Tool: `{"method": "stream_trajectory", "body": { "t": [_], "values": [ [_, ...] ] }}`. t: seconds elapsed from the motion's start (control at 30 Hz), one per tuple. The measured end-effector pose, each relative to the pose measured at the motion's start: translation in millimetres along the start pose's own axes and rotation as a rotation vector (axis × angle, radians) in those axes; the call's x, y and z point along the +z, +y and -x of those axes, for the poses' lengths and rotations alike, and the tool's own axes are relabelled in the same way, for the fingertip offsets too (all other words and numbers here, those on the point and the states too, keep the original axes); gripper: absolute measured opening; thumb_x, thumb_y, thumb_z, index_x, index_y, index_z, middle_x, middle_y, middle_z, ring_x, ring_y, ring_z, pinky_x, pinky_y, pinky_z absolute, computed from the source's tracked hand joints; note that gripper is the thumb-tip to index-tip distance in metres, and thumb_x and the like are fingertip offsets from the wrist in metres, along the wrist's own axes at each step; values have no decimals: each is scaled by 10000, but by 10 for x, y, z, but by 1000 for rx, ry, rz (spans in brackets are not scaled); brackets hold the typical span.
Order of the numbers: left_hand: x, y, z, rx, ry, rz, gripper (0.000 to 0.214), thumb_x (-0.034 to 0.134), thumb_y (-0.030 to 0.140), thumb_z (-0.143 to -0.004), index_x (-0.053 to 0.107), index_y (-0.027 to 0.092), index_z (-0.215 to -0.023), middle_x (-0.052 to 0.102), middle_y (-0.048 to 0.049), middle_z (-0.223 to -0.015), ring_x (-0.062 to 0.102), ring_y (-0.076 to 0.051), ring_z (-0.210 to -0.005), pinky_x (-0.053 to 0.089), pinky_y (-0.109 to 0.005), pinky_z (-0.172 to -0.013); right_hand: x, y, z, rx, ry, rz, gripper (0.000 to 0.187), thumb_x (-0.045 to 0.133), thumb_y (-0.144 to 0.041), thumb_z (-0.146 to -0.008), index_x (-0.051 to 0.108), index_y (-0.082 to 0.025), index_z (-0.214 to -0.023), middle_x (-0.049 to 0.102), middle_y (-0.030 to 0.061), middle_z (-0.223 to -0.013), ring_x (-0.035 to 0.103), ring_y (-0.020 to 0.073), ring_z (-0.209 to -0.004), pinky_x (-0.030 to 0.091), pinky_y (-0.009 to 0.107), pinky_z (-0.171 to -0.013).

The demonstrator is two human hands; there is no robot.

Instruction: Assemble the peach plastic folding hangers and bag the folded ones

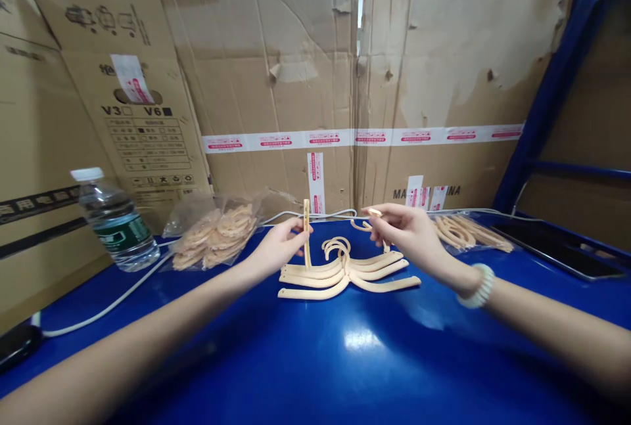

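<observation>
My left hand (286, 241) is closed on a beige hanger arm (306, 234), which stands nearly upright. Between the fingertips of my right hand (401, 228) is a curved beige hanger hook (361, 225); the fingers partly cover it. Below and between both hands lie several beige clothes hangers (315, 293) in a stack on the blue table (315, 359), hooks pointing to the back, arms spreading left and right. The hand-held pieces are apart from each other.
A clear bag of beige pieces (217, 234) lies at left, another bag (468, 231) at right. A water bottle (118, 221) stands far left. A dark tablet-like device (557, 251) lies far right. White cables (113, 307) cross the table; cardboard (276, 83) walls the back.
</observation>
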State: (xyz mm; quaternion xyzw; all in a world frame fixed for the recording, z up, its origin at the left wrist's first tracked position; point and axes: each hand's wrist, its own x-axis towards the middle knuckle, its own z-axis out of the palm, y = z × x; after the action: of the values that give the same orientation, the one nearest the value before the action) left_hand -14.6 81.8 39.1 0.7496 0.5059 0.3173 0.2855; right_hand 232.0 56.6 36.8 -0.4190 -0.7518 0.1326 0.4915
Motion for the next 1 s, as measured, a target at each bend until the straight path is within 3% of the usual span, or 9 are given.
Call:
{"method": "stream_trajectory", "body": {
  "t": [0.1, 0.17, 0.23, 0.43, 0.57, 0.67, 0.77, 1.0],
  "values": [
    [166, -14, 422, 32, -6, 182, 193, 492, 345, -926, 532, 165, -985, 688, -66, -993, 698, -199, -926, 590, -313, -786, 38, -132, 288, 152, -1, -398, 321, 647, -416, -864, 695, -139, -1020, 716, 64, -718, 668, 159, -628, 524, 239, -541],
    [274, -52, 631, 26, -28, 451, 236, 568, 389, -878, 549, 165, -950, 704, -76, -943, 705, -222, -902, 593, -330, -762, 110, -171, 419, 254, -76, -571, 301, 689, -391, -840, 711, -161, -1032, 738, 82, -847, 689, 176, -744, 558, 255, -607],
    [344, -90, 753, -12, -13, 534, 245, 638, 380, -834, 578, 163, -930, 717, -77, -921, 704, -214, -860, 583, -319, -757, 190, -175, 506, 334, -148, -683, 289, 697, -377, -843, 726, -177, -1049, 737, 82, -917, 684, 176, -799, 564, 253, -626],
    [375, -104, 788, 5, 1, 547, 199, 718, 286, -778, 549, 192, -733, 706, -29, -823, 680, -186, -820, 539, -290, -763, 319, -119, 636, 506, -206, -818, 186, 791, -307, -786, 689, -180, -875, 734, 27, -801, 671, 113, -708, 519, 187, -628],
    [365, -79, 827, 1, -14, 568, 181, 713, 257, -785, 551, 196, -732, 706, -21, -818, 663, -169, -783, 526, -271, -716, 326, -125, 658, 571, -206, -933, 363, 839, -252, -741, 624, -224, -1033, 743, 7, -874, 697, 124, -813, 536, 240, -790],
    [361, -66, 880, 6, -10, 555, 175, 718, 245, -791, 559, 196, -738, 708, -21, -849, 661, -166, -806, 521, -262, -726, 321, -138, 658, 562, -228, -910, 237, 840, -258, -738, 695, -184, -910, 740, 30, -904, 689, 134, -895, 516, 234, -859],
    [368, -63, 912, 35, -10, 540, 161, 712, 236, -811, 569, 196, -748, 699, -14, -860, 655, -159, -827, 514, -256, -751, 310, -159, 655, 558, -261, -929, 175, 844, -281, -731, 715, -168, -766, 733, 47, -954, 680, 160, -944, 533, 217, -805],
    [387, -90, 912, 118, 45, 481, 132, 695, 237, -842, 583, 205, -779, 672, 0, -852, 650, -156, -834, 499, -250, -736, 284, -206, 635, 666, -408, -972, 233, 805, -370, -777, 738, -157, -843, 713, 72, -1012, 678, 156, -888, 578, 228, -732]
  ]
}}
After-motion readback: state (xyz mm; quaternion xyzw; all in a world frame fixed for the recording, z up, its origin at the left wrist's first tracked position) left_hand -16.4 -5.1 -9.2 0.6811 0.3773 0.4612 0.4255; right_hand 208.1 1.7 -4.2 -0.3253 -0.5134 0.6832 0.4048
